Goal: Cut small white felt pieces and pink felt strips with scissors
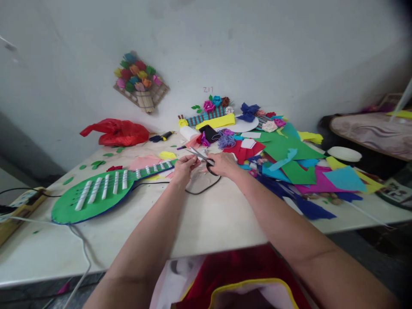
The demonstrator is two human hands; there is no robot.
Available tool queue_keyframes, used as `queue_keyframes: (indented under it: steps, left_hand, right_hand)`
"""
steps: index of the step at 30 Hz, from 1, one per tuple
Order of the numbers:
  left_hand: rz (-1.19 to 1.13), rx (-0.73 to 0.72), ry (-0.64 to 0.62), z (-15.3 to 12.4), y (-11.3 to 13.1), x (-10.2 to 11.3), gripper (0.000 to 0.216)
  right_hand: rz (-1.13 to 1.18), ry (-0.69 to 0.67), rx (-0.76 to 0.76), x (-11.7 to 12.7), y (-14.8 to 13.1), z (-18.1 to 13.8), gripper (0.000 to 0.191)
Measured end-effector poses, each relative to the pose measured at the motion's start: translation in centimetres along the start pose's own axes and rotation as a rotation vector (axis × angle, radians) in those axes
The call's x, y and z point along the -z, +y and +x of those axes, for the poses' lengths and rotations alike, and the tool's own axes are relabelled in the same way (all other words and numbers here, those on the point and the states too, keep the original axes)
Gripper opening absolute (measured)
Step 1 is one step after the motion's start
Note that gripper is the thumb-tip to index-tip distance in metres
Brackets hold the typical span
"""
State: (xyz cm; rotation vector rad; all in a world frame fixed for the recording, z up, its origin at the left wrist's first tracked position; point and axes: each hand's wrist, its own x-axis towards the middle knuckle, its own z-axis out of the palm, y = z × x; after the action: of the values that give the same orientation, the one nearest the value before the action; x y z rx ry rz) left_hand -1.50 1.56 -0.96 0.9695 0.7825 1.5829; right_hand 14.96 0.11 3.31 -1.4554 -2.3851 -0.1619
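Note:
Both my hands meet over the middle of the table. My right hand [222,164] is closed round the black handles of a pair of scissors [198,153], whose silver blades point left, a little apart. My left hand [186,168] is pinched near the blade tips; whatever its fingers hold is too small to make out. Just left of that hand lies the neck of a green lute-shaped craft piece [109,189] with white bars and thin strings. A black cable [202,192] loops on the table beneath my hands.
Coloured paper sheets [289,150] pile up on the right, near a white bowl [345,153]. A red plastic bag [120,132] sits back left. A power strip [24,206] with cords lies at the left edge. Paper flowers [216,102] stand against the wall.

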Motion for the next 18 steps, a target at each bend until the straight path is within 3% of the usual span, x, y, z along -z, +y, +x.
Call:
queue_keyframes:
  steps: [11, 18]
  left_hand:
    - [0.044, 0.002, -0.013, -0.2, 0.2, 0.0, 0.025]
    - [-0.006, 0.038, -0.022, 0.0, 0.1, 0.3, 0.025]
  right_hand:
    - [0.037, -0.015, 0.0, -0.4, 0.2, 0.1, 0.054]
    - [0.336, -0.048, -0.118, -0.9, 0.6, 0.4, 0.04]
